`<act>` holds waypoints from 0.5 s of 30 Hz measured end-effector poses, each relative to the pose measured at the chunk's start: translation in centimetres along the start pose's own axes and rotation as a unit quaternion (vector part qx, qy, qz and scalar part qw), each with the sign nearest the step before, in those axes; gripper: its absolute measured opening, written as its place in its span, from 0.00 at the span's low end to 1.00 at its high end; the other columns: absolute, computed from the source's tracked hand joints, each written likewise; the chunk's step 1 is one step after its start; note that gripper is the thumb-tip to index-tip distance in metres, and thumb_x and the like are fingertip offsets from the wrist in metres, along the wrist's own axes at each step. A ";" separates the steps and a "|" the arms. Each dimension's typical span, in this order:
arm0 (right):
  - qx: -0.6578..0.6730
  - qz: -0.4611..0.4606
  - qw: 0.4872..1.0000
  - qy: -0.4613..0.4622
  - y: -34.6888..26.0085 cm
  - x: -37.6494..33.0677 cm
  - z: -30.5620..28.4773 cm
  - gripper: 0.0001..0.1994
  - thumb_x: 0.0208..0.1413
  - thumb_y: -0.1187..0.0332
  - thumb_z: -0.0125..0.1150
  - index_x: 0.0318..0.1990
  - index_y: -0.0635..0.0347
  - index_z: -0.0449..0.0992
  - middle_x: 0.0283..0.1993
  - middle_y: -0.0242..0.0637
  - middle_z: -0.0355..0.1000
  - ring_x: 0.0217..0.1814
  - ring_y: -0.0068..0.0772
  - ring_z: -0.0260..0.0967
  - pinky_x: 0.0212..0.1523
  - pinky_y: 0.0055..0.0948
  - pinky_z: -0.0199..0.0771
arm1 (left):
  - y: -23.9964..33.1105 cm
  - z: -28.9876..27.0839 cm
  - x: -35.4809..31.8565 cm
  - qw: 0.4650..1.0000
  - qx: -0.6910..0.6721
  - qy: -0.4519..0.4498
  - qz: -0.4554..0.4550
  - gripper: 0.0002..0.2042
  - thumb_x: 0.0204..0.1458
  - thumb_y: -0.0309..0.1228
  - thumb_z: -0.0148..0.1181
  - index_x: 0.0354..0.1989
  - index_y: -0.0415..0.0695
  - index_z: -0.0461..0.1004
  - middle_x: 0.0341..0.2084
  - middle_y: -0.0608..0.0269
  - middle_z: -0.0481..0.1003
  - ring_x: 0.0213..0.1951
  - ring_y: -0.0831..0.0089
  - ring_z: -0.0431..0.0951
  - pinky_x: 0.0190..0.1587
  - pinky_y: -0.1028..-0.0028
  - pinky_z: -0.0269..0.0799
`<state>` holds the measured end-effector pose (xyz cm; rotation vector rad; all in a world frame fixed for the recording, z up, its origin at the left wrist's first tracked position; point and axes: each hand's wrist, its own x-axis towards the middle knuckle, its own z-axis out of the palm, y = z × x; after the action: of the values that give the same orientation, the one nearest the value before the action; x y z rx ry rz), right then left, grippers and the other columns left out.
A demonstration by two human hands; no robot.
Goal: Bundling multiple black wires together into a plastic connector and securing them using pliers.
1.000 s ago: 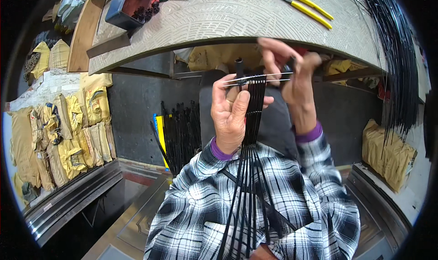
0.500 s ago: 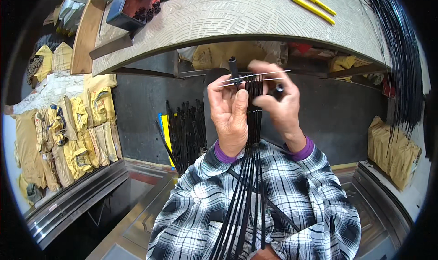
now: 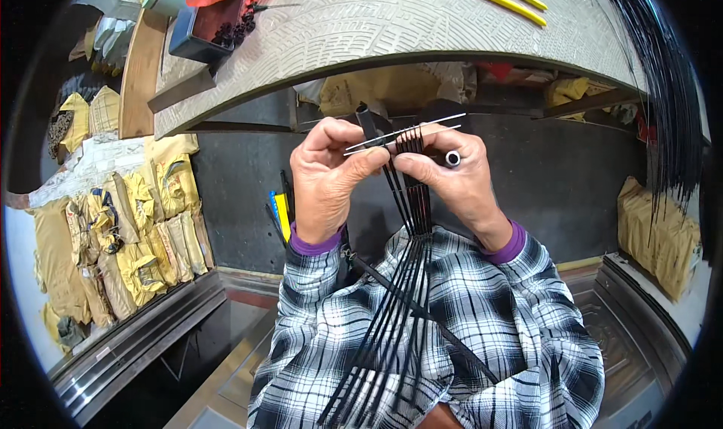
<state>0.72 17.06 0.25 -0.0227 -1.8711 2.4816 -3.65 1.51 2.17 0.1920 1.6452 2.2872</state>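
A bundle of thin black ribs, like umbrella ribs [image 3: 419, 200], hangs from between my hands down over the plaid jacket [image 3: 482, 316]. Their upper ends line up along two thin silvery wires [image 3: 454, 118]. My left hand [image 3: 324, 182] pinches around the lower end of a short black tube [image 3: 367, 120], which tilts left at the wires. With thumb and fingers, my right hand [image 3: 457, 179] grips the ribs near their tops. A dark cylinder with a pale ring-shaped end [image 3: 453, 158] sits within the right hand's curled fingers. The fingertips partly hide where the tube meets the ribs.
Ahead is a patterned worktop [image 3: 361, 24] with yellow-handled pliers [image 3: 512, 4] and a blue bin [image 3: 197, 41] of small black parts. Long black rods [image 3: 666, 90] hang over its right end. Wrapped packages [image 3: 139, 226] are stacked left; another bundle [image 3: 655, 233] stands right.
My right hand, blurred before, now grips the rib tops. My left hand has moved left, and the black tube leans further left. The view has shifted slightly.
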 end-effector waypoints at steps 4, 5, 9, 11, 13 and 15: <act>-0.041 -0.005 0.999 0.023 0.3 -0.2 0.3 0.11 0.46 0.78 0.60 0.39 0.66 0.70 0.33 0.31 0.71 0.35 0.17 0.67 0.36 0.16 0.67 | -0.6 0.3 -0.3 1.000 0.004 0.011 0.022 0.10 0.44 0.21 0.62 0.35 0.35 0.68 0.27 0.62 0.73 0.29 0.79 0.73 0.33 0.81 0.71; -0.020 -0.006 1.000 0.020 0.5 0.0 0.6 0.12 0.46 0.78 0.60 0.40 0.66 0.68 0.34 0.31 0.69 0.38 0.17 0.67 0.37 0.15 0.67 | -0.7 0.3 -0.3 1.000 0.003 0.010 0.020 0.10 0.44 0.21 0.62 0.35 0.35 0.68 0.27 0.62 0.73 0.29 0.79 0.73 0.33 0.81 0.71; 0.026 -0.052 0.997 0.056 1.0 0.1 1.2 0.12 0.46 0.78 0.60 0.39 0.66 0.67 0.33 0.31 0.67 0.40 0.17 0.66 0.38 0.16 0.66 | -1.0 0.4 -0.4 1.000 -0.021 -0.006 0.001 0.13 0.48 0.25 0.59 0.40 0.33 0.68 0.31 0.62 0.73 0.32 0.79 0.73 0.37 0.80 0.69; 0.039 -0.028 0.998 0.035 0.8 0.1 0.9 0.12 0.46 0.76 0.61 0.38 0.65 0.68 0.33 0.30 0.65 0.39 0.17 0.65 0.39 0.18 0.65 | -1.3 0.2 -0.5 1.000 -0.028 -0.014 -0.001 0.13 0.48 0.26 0.59 0.41 0.33 0.69 0.32 0.62 0.73 0.33 0.79 0.72 0.38 0.80 0.68; 0.006 -0.044 0.999 -0.002 1.3 0.3 -0.1 0.11 0.46 0.74 0.62 0.36 0.65 0.69 0.32 0.29 0.65 0.37 0.17 0.64 0.38 0.18 0.64 | -1.8 -0.1 -0.6 0.998 -0.048 -0.039 0.010 0.13 0.48 0.26 0.59 0.41 0.33 0.69 0.33 0.62 0.73 0.35 0.78 0.72 0.40 0.80 0.67; 0.003 -0.050 0.998 -0.043 1.4 0.5 -0.5 0.09 0.47 0.70 0.61 0.32 0.65 0.72 0.31 0.28 0.65 0.33 0.18 0.61 0.35 0.19 0.61 | -1.9 -0.1 -0.6 0.998 -0.052 -0.028 0.007 0.13 0.48 0.26 0.59 0.40 0.33 0.69 0.33 0.62 0.73 0.36 0.78 0.72 0.41 0.81 0.66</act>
<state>0.17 17.19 -1.24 0.1781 -1.8464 2.4586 -2.78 1.75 0.42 0.2425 1.4985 2.3493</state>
